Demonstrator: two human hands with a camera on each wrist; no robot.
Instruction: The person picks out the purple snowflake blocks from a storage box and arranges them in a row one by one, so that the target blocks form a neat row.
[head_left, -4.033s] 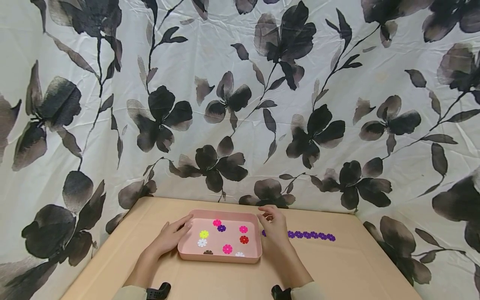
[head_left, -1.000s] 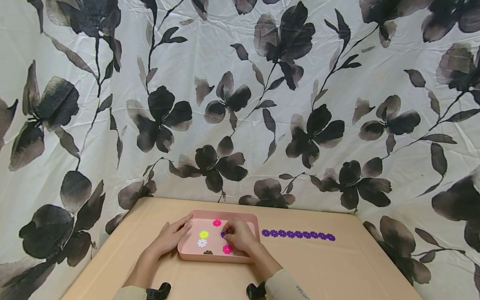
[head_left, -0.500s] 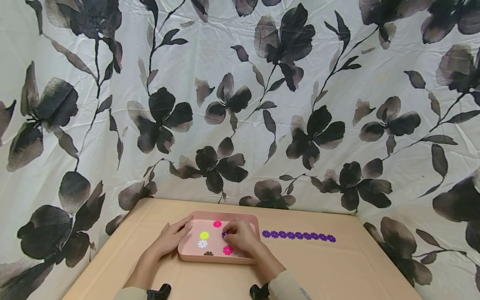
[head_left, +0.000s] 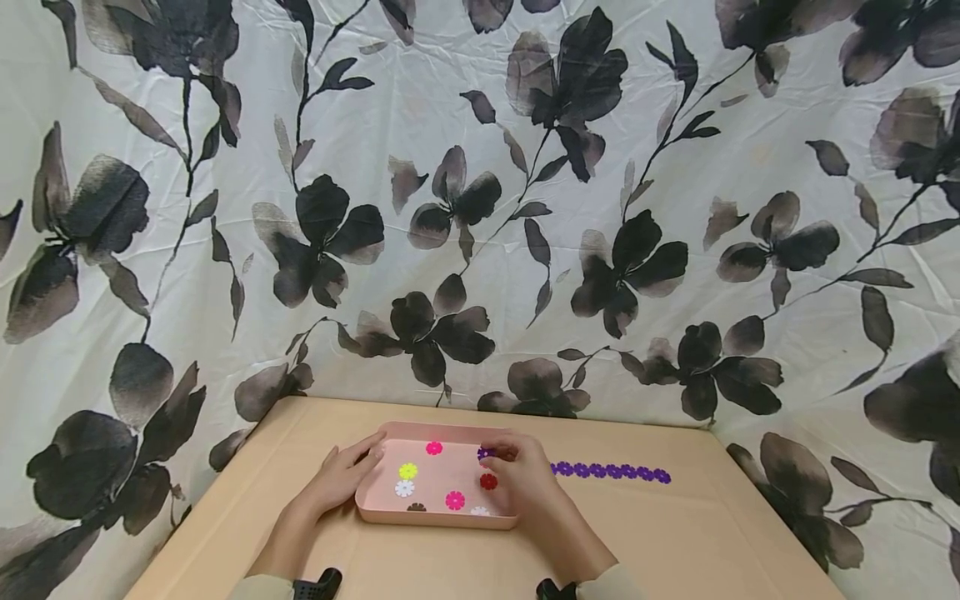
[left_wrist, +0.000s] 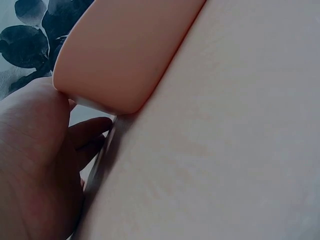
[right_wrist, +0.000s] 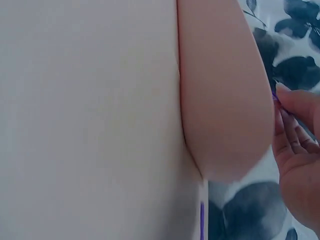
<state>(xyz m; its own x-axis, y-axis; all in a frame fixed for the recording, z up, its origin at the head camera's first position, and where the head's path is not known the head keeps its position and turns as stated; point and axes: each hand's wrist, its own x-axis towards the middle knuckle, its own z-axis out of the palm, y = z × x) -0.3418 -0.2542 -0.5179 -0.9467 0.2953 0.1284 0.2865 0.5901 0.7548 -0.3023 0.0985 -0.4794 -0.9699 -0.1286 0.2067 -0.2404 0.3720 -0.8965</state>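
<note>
Head view: right hand (head_left: pixel 525 479) fingers pinch purple flower (head_left: pixel 485 453) above tray (head_left: pixel 435 518), purple row (head_left: pixel 609 471) lies right; left hand (head_left: pixel 341 475) flat on tray's left rim.

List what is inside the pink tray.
The pink tray holds loose flower pieces: a yellow one, two white, two pink, a red one and a brown one. The right hand covers its right end, pinching a purple piece.

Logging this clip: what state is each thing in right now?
Left hand: rests on the tray's left edge.
Right hand: pinches a purple flower piece.
Pink tray: flat on the table, loose flower pieces inside.
Purple chain: lies in a row on the table.
</note>
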